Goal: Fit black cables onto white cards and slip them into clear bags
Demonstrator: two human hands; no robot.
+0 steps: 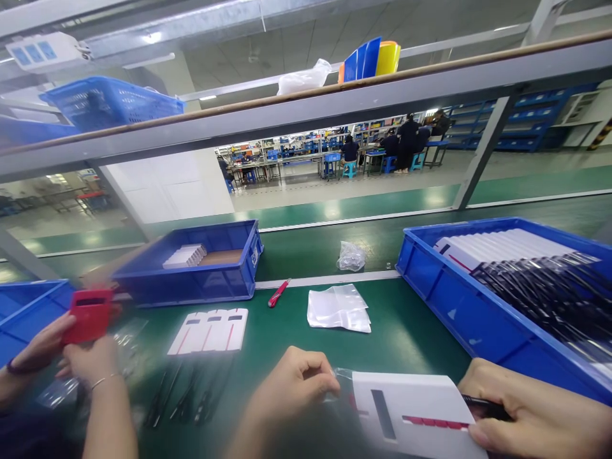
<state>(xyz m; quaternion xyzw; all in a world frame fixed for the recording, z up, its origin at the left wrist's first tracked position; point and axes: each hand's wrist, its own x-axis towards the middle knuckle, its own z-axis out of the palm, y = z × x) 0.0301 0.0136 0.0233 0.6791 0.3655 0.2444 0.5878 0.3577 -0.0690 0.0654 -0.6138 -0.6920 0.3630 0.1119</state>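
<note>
My right hand grips the right end of a flat white case with a dark window and a red-marked slot. A black cable comes out of that end, under my fingers. At the other end my left hand is closed in a pinch on a piece of clear plastic film; how the film joins the case is blurred. Several similar white cases lie side by side to the left, their black cables trailing toward me.
At far left, a co-worker's hands hold a red case. A blue bin and a blue bin of cabled white cases flank the green bench. Between them lie a red cutter knife, flat plastic bags and crumpled plastic.
</note>
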